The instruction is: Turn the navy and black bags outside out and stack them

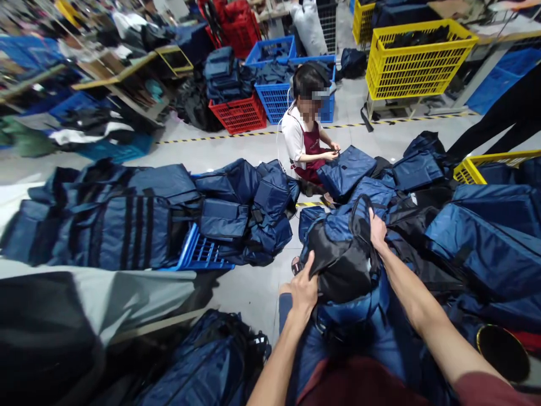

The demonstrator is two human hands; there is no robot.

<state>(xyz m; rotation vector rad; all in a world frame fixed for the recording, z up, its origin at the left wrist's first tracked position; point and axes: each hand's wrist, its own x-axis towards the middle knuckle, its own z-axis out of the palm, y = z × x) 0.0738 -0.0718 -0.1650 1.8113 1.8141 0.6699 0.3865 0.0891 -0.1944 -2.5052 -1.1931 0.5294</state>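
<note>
1. At four o'clock from the centre of a busy workshop floor, a navy-and-black bag [342, 270] sits upright between a person's two bare hands, close in front of a maroon shirt [359, 386].

2. On the bag's eight o'clock side, the left hand [305, 287] is mostly closed, gripping black fabric at the edge, thumb raised and the other fingertips out of sight.

3. Toward the bag's two o'clock, the right hand [377, 228] pinches the black upper edge, forefinger extended and the remaining fingers partly hidden.

4. Seated at one o'clock, a co-worker [310, 138] in a white top and maroon apron brings both hands together over a small dark object, too small to identify, with a navy bag [349, 169] just in front.

5. Toward nine o'clock, a long row of navy bags [122, 225] lies heaped, a blue basket [203, 254] showing beneath it at eight.

6. Beyond a striped floor line [220, 137], a red crate [240, 115] stands at eleven o'clock and a slatted yellow crate [418, 65] at two, holding dark material.

7. Out at three o'clock, more blue bags [486, 248] are piled beside the person, near a second yellow crate [467, 171].
</note>
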